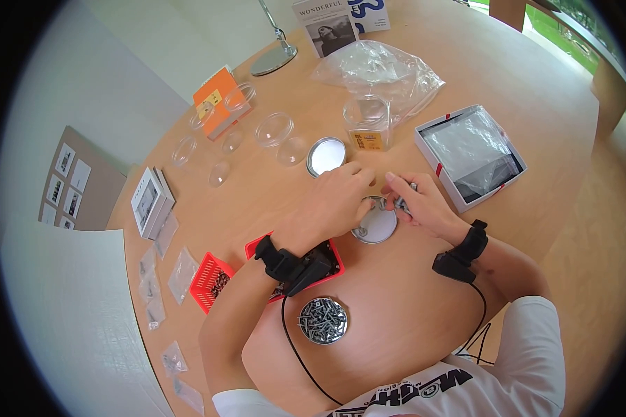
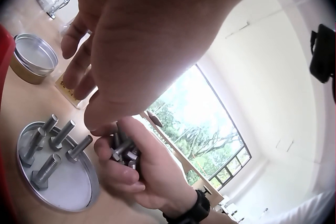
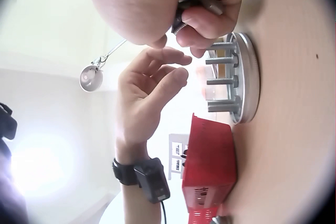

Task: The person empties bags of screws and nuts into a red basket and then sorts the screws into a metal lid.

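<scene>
Several hex bolts (image 2: 48,172) stand upright on their heads in a round, shallow metal lid (image 2: 68,200). My right hand (image 1: 424,201) sits at the lid's right side, its fingers curled round a bunch of loose bolts (image 2: 124,151). Above the lid's far left side is my left hand (image 1: 332,198), close to the right fingertips. In the right wrist view its fingers are loosely bent, with a gap between thumb and fingertips and nothing held there. A round tin full of bolts or screws (image 1: 323,321) stands nearer my body.
A red basket (image 1: 338,256) lies under my left forearm, beside a smaller red basket (image 1: 203,283) of small parts. Beyond my hands are another round tin (image 1: 325,157), clear dishes (image 1: 274,129) and a plastic bag (image 1: 375,69). A white box (image 1: 466,201) stands right.
</scene>
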Action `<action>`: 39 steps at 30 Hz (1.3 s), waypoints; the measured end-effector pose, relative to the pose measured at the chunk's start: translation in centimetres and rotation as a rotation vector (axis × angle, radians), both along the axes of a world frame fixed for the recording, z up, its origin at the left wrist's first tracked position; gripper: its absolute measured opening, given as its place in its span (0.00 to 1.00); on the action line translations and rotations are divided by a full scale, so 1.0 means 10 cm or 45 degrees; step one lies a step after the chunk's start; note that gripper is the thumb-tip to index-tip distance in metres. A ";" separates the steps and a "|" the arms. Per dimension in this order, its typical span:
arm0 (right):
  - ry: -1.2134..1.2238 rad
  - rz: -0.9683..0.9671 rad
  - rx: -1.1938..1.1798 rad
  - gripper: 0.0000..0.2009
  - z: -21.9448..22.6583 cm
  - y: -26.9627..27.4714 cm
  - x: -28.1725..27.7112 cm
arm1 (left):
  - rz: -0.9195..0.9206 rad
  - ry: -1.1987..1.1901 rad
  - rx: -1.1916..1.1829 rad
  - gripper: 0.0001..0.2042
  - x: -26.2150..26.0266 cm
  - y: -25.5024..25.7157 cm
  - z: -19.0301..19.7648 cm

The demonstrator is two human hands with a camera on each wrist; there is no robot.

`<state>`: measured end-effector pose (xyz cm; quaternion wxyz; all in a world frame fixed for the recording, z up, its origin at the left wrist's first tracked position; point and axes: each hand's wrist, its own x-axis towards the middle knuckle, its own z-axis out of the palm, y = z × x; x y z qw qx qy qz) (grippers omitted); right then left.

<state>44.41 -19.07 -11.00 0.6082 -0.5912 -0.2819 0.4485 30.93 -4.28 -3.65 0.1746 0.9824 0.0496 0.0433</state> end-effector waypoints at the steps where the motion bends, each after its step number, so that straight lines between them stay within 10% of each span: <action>1: 0.151 0.005 0.006 0.22 0.03 -0.02 0.01 | -0.002 -0.053 -0.018 0.13 0.00 -0.01 0.01; 15: 0.632 0.274 0.183 0.22 0.05 -0.11 -0.03 | -0.164 -0.242 -0.268 0.08 0.11 -0.08 0.13; 39: 0.391 -0.233 0.178 0.09 0.10 -0.11 0.15 | -0.147 0.054 0.084 0.08 0.15 -0.12 -0.06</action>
